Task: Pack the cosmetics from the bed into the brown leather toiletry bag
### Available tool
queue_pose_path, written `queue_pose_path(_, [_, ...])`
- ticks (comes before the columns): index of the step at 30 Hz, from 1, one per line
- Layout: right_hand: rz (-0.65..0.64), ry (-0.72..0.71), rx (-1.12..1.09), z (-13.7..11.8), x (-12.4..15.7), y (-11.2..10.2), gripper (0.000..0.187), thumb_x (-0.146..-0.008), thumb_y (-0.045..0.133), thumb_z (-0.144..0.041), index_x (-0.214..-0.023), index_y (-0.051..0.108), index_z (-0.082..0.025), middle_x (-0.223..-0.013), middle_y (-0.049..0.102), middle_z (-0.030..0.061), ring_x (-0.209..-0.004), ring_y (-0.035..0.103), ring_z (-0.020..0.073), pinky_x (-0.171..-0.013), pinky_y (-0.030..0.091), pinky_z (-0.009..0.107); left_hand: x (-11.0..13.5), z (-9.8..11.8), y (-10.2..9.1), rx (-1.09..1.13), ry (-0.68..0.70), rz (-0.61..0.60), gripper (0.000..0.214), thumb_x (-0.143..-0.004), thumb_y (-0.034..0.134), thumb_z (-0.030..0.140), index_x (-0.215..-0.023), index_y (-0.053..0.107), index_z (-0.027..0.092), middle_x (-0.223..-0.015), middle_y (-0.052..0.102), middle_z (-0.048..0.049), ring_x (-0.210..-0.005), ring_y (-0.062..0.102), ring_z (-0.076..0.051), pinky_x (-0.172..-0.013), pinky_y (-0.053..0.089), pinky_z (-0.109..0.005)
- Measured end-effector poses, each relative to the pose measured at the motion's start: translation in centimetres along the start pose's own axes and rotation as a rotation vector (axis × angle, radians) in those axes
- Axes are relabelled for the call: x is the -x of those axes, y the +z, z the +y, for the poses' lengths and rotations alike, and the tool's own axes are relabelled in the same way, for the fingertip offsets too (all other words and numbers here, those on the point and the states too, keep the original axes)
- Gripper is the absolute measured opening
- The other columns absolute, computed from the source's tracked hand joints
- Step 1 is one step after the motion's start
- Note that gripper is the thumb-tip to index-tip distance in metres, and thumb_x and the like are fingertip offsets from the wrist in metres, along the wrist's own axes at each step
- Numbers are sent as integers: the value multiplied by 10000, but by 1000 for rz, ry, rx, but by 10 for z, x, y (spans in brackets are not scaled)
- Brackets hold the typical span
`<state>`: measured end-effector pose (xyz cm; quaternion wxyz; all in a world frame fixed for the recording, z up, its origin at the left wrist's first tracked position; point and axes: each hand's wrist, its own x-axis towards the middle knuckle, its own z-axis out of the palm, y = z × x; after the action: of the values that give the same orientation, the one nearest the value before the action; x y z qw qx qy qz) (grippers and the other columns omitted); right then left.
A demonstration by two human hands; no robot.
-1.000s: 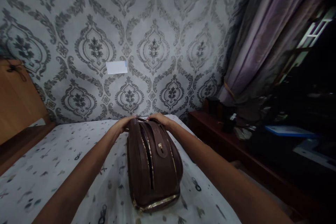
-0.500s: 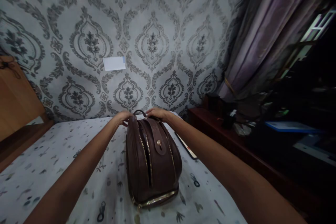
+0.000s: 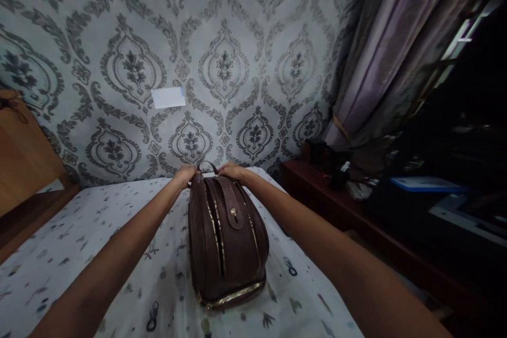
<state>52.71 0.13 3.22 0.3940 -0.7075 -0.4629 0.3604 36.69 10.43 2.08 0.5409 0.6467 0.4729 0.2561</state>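
Note:
A dark brown leather backpack (image 3: pixel 243 243) lies on the patterned bedsheet, its handle end pointing at the wall. Gold zippers run along it, and one long zipper gapes slightly. A strap tab (image 3: pixel 236 216) with a gold stud crosses its face. At the far left corner my left hand (image 3: pixel 185 174) grips the bag beside the carry loop (image 3: pixel 206 165). My right hand (image 3: pixel 233 170) is closed over the far right corner, on the loop's other side. The fingertips of both hands are partly hidden behind the bag.
Grey damask wallpaper with a white paper (image 3: pixel 168 97) stands behind the bed. A wooden headboard-like panel (image 3: pixel 27 153) is at left. On the right are a dark red ledge (image 3: pixel 301 185), a purple curtain (image 3: pixel 380 58) and a blue-edged flat object (image 3: pixel 428 185).
The view has shifted slightly, and the backpack sits a little further left in it. Its carry loop stands higher. The flat dark-edged item beside the bag is now hidden behind my right arm.

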Motion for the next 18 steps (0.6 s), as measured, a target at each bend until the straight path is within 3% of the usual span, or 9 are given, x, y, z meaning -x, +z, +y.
queue_pose_path(7, [41, 2, 36, 1, -7, 1, 114, -691, 621, -98, -597, 644, -159, -478, 559, -24, -480, 497, 125, -504, 402, 220, 4, 4, 4, 37, -34, -6, 297, -942, 603, 338, -1173, 601, 150, -1122, 645, -75, -921, 654, -185, -779, 577, -371])
queue_pose_path(13, [54, -7, 71, 3, -8, 0, 93, -742, 633, -124, -670, 688, -146, -519, 597, -12, -502, 525, 133, -529, 423, 234, 8, 3, 6, 62, 55, 3, 249, -946, 600, 339, -1086, 621, 135, -987, 661, -45, -785, 647, -140, -680, 569, -303])
queue_pose_path(18, [38, -21, 97, 4, -6, -1, 145, -867, 641, -185, -733, 654, -132, -569, 576, -31, -498, 512, 97, -520, 428, 219, 11, 2, 8, 67, 146, 41, 224, -945, 599, 344, -1004, 629, 130, -893, 652, -20, -704, 619, -116, -634, 542, -274])
